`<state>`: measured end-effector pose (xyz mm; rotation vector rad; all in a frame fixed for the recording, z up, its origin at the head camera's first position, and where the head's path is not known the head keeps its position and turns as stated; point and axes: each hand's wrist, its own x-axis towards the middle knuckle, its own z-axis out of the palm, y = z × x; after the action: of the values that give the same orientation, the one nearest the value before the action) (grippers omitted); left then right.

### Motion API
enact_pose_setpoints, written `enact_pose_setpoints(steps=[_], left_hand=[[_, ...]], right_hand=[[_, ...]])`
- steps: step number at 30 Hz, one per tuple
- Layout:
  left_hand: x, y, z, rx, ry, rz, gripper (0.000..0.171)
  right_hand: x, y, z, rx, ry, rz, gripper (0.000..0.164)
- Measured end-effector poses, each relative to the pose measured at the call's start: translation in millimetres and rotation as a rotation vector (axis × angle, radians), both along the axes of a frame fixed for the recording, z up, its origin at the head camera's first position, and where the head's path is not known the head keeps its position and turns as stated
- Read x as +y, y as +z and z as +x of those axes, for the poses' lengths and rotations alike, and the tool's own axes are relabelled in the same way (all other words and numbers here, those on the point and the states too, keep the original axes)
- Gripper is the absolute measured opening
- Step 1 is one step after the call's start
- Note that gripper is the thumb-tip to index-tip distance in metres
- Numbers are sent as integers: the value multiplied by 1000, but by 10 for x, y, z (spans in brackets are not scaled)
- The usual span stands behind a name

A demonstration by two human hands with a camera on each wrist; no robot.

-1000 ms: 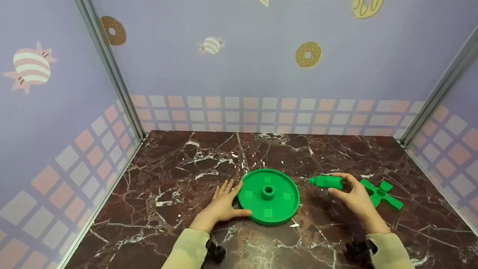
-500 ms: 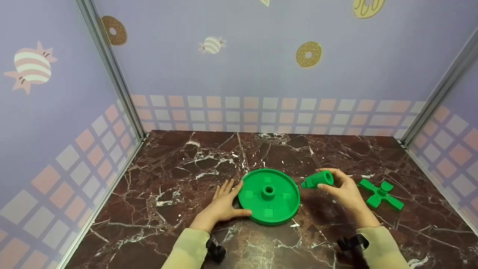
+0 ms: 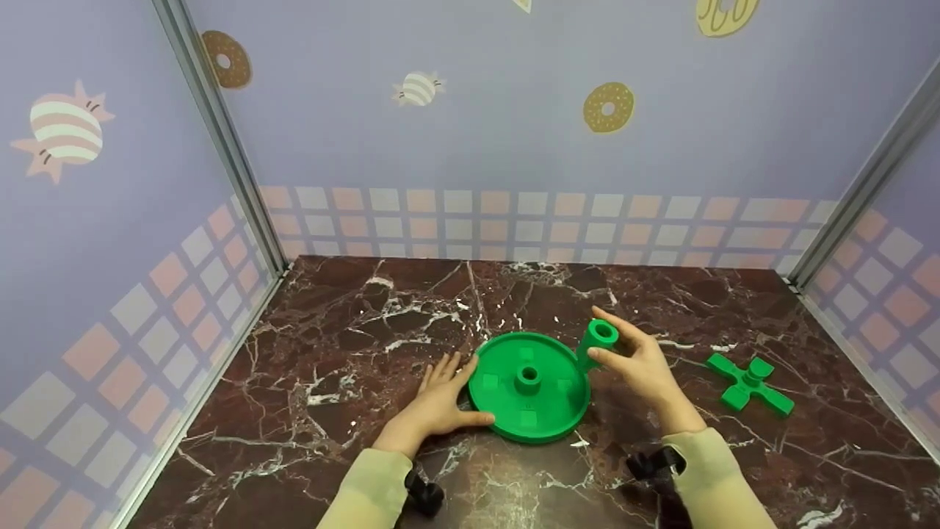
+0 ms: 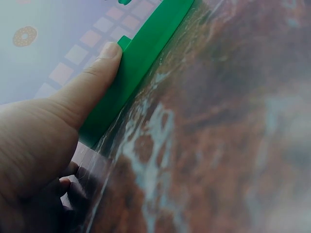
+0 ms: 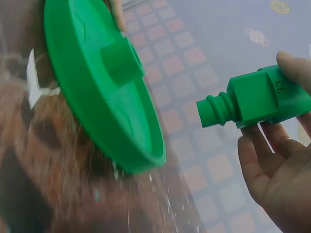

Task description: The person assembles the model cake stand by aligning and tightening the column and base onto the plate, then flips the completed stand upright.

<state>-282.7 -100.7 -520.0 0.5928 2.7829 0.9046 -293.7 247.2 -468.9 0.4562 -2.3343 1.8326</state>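
Observation:
A round green plastic disc [image 3: 503, 404] with a raised rim and a hollow central post [image 3: 528, 376] lies flat on the table. My left hand [image 3: 435, 405] rests against its left side, fingers spread, and the thumb [image 4: 99, 65] touches the rim. Between thumb and fingers my right hand [image 3: 646, 371] holds a green plastic tube [image 3: 598, 336], hollow at its upper end. The right wrist view shows the tube's square middle section [image 5: 255, 97] and narrow ridged end [image 5: 216, 110], which points toward the disc. In that view the tube is apart from the disc's post.
A green four-armed cross piece [image 3: 753, 378] with a short stub lies to the right of my right hand. The dark marbled table [image 3: 352, 294] is bounded by patterned panels [image 3: 470, 132] at the back and both sides.
My right hand has moved left, bringing the tube to the disc's right edge. The tube has turned from nearly level to more upright. The left hand and disc have stayed put.

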Motion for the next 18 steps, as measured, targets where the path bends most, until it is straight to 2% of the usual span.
enact_pose_setpoints(steps=[4,11,18], left_hand=[[-5,-7,-1,4,-4,-5,112],[-6,-19,-7,5,-3,-6,112],[-11,-22,-16,1,-7,-3,112]], right_hand=[[-165,26,-41,20,-5,11,70],[-454,29,-72,-36,-36,13,46],[-684,-31,-82,-16,-21,12,46]])
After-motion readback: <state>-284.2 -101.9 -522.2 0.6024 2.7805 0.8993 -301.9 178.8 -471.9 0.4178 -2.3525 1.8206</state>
